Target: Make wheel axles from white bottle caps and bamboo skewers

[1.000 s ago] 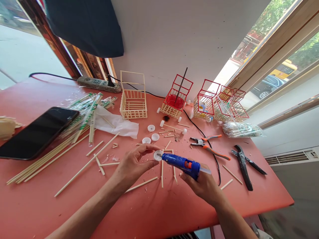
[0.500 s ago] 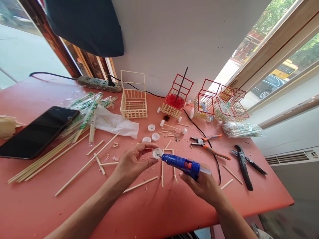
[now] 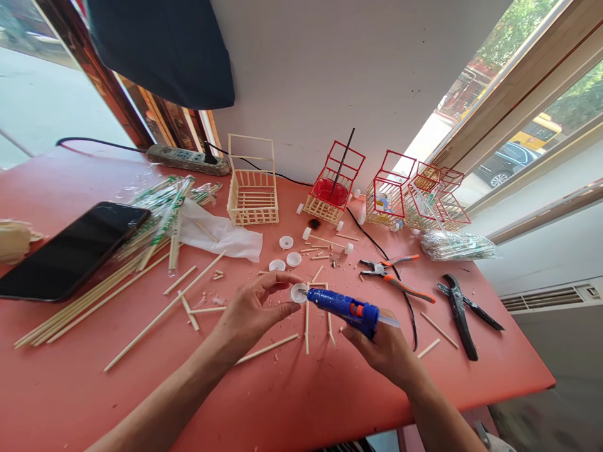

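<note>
Between thumb and fingers, my left hand (image 3: 257, 301) pinches a white bottle cap (image 3: 298, 293), its hollow side facing up. My right hand (image 3: 384, 345) is wrapped round a blue hot glue gun (image 3: 343, 306), with a clear glue stick (image 3: 389, 319) poking out of its back. The metal nozzle is at the inside of the cap; whether it touches cannot be made out. Below the gun stands a small frame of wooden sticks (image 3: 307, 329). Loose white caps (image 3: 293, 259) lie just beyond my left hand.
Stick-built carts (image 3: 254, 198) line the wall, some with red trim (image 3: 389, 168). Orange-handled pliers (image 3: 400, 279) and black cutters (image 3: 461, 317) lie right. A phone (image 3: 75, 251), wrapped chopsticks (image 3: 164, 207) and long sticks (image 3: 94, 295) lie left. A power strip (image 3: 186, 158) sits behind, its cord crossing the table.
The cap has shifted very slightly to the right, and the nozzle tip now reaches further over its inside. Both hands keep the same grips.
</note>
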A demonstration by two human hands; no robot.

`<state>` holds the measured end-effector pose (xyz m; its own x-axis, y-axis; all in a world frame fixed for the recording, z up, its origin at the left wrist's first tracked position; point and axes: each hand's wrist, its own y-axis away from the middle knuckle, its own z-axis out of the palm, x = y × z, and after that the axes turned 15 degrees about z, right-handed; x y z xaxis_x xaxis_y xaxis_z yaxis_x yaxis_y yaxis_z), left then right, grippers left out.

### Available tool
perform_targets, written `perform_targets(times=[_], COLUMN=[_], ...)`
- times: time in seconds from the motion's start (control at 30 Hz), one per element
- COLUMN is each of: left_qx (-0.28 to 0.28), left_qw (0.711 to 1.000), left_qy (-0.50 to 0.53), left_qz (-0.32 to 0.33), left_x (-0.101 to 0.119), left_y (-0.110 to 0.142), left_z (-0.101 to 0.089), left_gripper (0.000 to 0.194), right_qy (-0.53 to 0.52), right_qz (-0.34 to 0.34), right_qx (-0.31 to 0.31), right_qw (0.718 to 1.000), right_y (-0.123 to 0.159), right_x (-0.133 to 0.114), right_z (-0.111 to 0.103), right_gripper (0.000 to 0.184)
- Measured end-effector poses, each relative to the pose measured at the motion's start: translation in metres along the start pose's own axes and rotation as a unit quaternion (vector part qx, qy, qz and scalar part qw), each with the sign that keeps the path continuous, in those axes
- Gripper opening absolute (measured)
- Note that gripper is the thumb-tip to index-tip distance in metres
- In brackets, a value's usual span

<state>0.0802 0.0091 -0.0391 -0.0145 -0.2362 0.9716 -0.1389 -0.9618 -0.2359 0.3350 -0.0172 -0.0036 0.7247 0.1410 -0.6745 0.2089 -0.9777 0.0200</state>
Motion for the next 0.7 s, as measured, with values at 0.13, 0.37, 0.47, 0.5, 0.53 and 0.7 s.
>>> perform_targets(times=[0.13, 0.37, 0.47, 0.5, 0.53, 0.7], left_qx=[0.009, 0.031, 0.024, 0.022, 0.020, 0.012], left_qw=[1.000, 0.999, 0.999, 1.000, 1.000, 1.000], left_qy=[0.007, 0.025, 0.017, 0.015, 0.014, 0.008], left_qz=[-0.013, -0.015, -0.012, -0.011, -0.009, 0.007], left_x=[-0.0002, -0.0050, -0.0053, -0.0044, -0.0031, 0.0036], left_y=[0.0007, 0.0011, 0.0018, 0.0018, 0.0016, -0.0007], left_z=[-0.0003, 0.0007, 0.0007, 0.0009, 0.0011, 0.0020], left_gripper=[0.035, 0.037, 0.036, 0.035, 0.035, 0.030], right_qy=[0.007, -0.001, 0.000, 0.001, 0.001, -0.003], right_qz=[0.001, -0.011, -0.020, -0.023, -0.026, -0.025], right_qx=[0.007, -0.004, -0.018, -0.020, -0.020, -0.007], right_qw=[1.000, 1.000, 1.000, 1.000, 0.999, 1.000], right_y=[-0.0003, -0.0006, 0.0003, 0.0006, 0.0007, 0.0000], right_x=[-0.0004, -0.0022, -0.0027, -0.0029, -0.0031, -0.0028], right_z=[-0.0008, -0.0005, -0.0001, -0.0001, -0.0001, 0.0000], right_gripper=[0.031, 0.030, 0.030, 0.029, 0.028, 0.028])
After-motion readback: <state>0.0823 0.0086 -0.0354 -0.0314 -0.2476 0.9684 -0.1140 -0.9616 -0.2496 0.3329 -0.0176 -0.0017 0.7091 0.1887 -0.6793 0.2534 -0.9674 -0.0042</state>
